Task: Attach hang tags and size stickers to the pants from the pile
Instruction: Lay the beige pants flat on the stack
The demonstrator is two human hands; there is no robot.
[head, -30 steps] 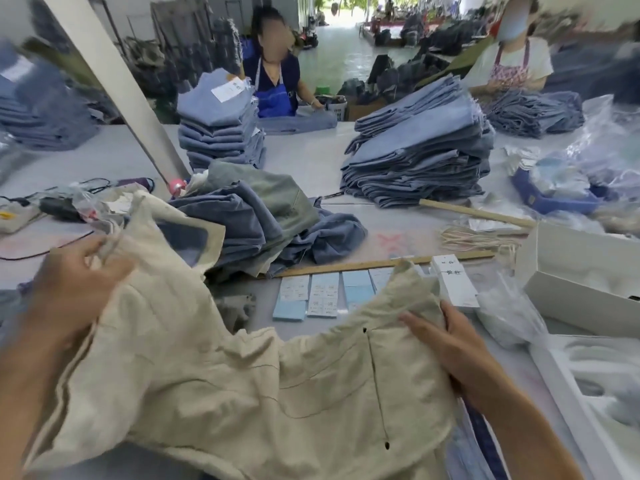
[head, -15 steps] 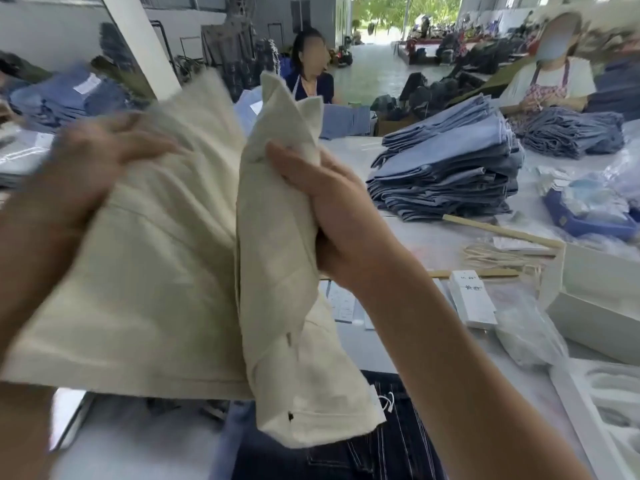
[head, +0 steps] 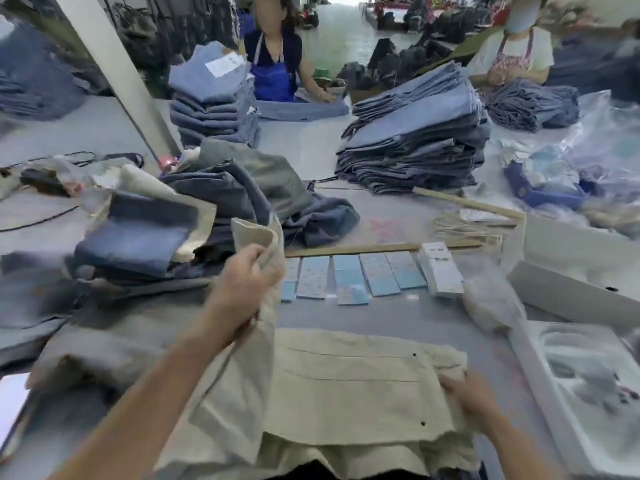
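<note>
Beige pants [head: 346,386] lie folded on the table right in front of me. My left hand [head: 242,289] grips a raised fold of the beige cloth near its upper left end. My right hand [head: 467,400] holds the right edge of the pants down at the table. Light blue hang tags and size stickers [head: 353,275] lie in a row beyond the pants, next to a white tag pack [head: 440,268]. A loose pile of blue and grey pants [head: 242,188] sits to the left behind my left hand.
Two stacks of folded blue pants [head: 415,140] [head: 214,98] stand further back. White boxes [head: 571,258] and a tray [head: 588,393] line the right side. A bundle of strings [head: 464,230] and wooden sticks [head: 353,249] lie mid-table. Two people work across the table.
The beige pants were held up in the air half a second ago; now they lie flat on the table, with my right hand at the right edge and my left lowered.
</note>
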